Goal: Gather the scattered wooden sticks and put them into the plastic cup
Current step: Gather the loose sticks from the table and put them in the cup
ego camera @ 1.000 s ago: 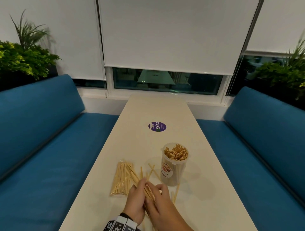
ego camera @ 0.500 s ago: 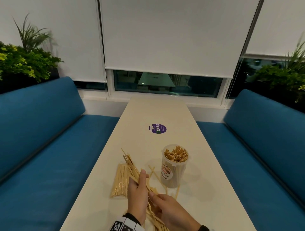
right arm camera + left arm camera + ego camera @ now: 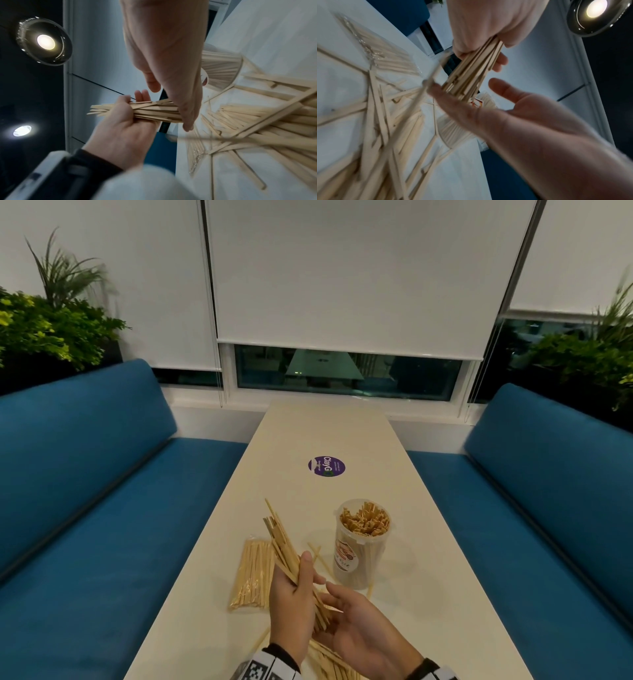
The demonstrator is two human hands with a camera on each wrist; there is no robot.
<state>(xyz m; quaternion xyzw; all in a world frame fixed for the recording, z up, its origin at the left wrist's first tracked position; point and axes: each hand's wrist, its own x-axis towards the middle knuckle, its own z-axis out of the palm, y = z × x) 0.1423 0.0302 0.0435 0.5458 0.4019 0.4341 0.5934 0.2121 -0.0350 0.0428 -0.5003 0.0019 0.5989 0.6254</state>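
The left hand (image 3: 295,594) grips a bundle of thin pale wooden sticks (image 3: 286,549) slanting up and away, the flat-open right hand (image 3: 359,631) squaring its lower ends, while the clear stick-filled plastic cup (image 3: 362,542) stands just right, toward the counter's (image 3: 428,577) right edge.

Long white table (image 3: 394,460) under plastic cup (image 3: 361,546) (stick-filled), purple sticker (image 3: 326,466), loose sticks (image 3: 373,121).

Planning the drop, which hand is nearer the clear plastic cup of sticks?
Right. The right hand lies open just below the clear plastic cup; the left hand, gripping the wooden stick bundle, sits further left.
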